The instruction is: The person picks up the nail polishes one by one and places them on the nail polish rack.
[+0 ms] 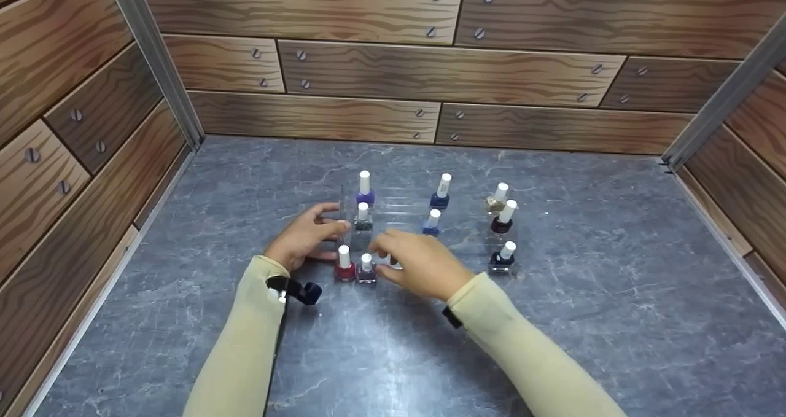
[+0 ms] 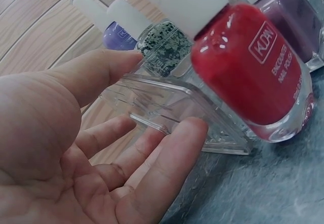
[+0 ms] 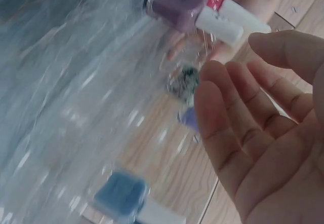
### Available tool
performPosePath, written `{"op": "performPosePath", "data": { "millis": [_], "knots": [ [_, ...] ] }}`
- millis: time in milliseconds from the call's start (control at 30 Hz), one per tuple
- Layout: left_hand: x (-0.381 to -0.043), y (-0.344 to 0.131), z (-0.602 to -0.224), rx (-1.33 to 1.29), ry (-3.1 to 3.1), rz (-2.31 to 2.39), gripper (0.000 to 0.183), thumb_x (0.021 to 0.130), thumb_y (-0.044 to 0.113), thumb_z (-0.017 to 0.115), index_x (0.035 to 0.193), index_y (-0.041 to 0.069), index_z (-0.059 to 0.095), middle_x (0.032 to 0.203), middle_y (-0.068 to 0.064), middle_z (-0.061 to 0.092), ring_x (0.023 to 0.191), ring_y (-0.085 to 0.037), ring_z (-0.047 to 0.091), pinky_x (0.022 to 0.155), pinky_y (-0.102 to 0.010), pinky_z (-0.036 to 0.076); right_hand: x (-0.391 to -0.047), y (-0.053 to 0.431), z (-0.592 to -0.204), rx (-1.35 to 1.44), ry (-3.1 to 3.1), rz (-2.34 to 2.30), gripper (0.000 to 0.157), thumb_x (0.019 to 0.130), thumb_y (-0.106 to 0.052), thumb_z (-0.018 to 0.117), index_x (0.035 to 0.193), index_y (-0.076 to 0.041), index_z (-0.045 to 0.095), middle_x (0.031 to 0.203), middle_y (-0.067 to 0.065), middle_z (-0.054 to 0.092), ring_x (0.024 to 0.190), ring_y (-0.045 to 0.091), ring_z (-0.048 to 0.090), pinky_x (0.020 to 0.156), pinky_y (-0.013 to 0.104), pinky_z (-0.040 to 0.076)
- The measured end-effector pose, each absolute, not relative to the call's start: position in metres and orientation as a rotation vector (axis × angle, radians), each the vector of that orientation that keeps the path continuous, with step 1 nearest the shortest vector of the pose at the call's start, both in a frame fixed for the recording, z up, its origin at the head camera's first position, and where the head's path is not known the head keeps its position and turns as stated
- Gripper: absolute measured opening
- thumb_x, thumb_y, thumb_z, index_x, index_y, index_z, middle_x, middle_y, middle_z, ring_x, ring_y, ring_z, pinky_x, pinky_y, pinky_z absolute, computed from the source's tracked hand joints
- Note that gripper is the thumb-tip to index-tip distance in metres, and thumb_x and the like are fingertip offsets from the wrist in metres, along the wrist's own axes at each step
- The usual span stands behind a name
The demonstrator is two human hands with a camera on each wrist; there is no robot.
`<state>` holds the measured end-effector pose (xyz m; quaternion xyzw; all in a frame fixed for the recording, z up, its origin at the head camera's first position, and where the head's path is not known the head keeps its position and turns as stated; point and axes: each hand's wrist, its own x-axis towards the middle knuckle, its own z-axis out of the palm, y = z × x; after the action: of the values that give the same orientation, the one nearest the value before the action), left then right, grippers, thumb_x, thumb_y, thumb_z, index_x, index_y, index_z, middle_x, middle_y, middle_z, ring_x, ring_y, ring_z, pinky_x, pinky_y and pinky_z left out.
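My left hand (image 1: 310,236) is at the left end of a clear plastic stand (image 2: 177,89), fingers spread, its thumb against the stand's edge. A red nail polish bottle (image 2: 243,62) and a mauve nail polish bottle (image 2: 293,19) stand side by side at the front left. Just right of the mauve one hovers my right hand (image 1: 424,263), fingers loosely bent and apart from it, with nothing in its grasp. Behind them on the stand are a speckled bottle (image 2: 164,49) and a purple bottle (image 1: 365,197). White caps top all of these.
Mid-stand are a dark blue bottle (image 1: 439,199) and a lighter blue bottle (image 1: 431,228). On the right stand a gold bottle (image 1: 494,204), a dark red bottle (image 1: 501,225) and a black bottle (image 1: 501,261). Wood-patterned walls (image 1: 368,67) enclose the grey marbled table (image 1: 614,312).
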<state>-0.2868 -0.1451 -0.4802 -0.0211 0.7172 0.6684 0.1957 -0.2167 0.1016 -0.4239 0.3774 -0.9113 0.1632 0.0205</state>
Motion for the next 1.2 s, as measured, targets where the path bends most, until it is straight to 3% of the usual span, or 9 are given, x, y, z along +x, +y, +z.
{"op": "performPosePath", "data": {
  "millis": [433,767,1200],
  "knots": [
    [-0.287,-0.145,-0.481,-0.038,2.006,1.878,0.076,0.091,0.028,0.081,0.155,0.019,0.043,0.143,-0.017,0.051,0.124,-0.035,0.058,0.085,-0.044,0.065,-0.224,0.083,-0.435,1.146,-2.77,0.338,0.02,0.097,-0.03,0.073,0.109,-0.015,0.07,0.102,-0.002,0.068,0.079,0.014,0.066,0.067,0.03,0.06],
    [-0.288,-0.146,-0.482,-0.043,2.004,1.886,0.076,0.091,0.028,0.082,0.155,0.019,0.043,0.142,-0.017,0.052,0.123,-0.035,0.058,0.085,-0.044,0.065,-0.227,0.083,-0.439,1.159,-2.755,0.376,0.011,0.097,-0.025,0.072,0.102,-0.016,0.07,0.098,-0.004,0.067,0.076,0.013,0.064,0.065,0.029,0.058],
    [-0.287,-0.145,-0.483,-0.046,1.999,1.899,0.074,0.092,0.027,0.08,0.155,0.016,0.043,0.143,-0.017,0.052,0.124,-0.035,0.057,0.082,-0.041,0.066,-0.223,0.11,-0.446,1.148,-2.776,0.484,0.013,0.094,-0.022,0.074,0.099,-0.016,0.063,0.091,-0.004,0.066,0.078,0.012,0.062,0.069,0.03,0.059]
  ]
}}
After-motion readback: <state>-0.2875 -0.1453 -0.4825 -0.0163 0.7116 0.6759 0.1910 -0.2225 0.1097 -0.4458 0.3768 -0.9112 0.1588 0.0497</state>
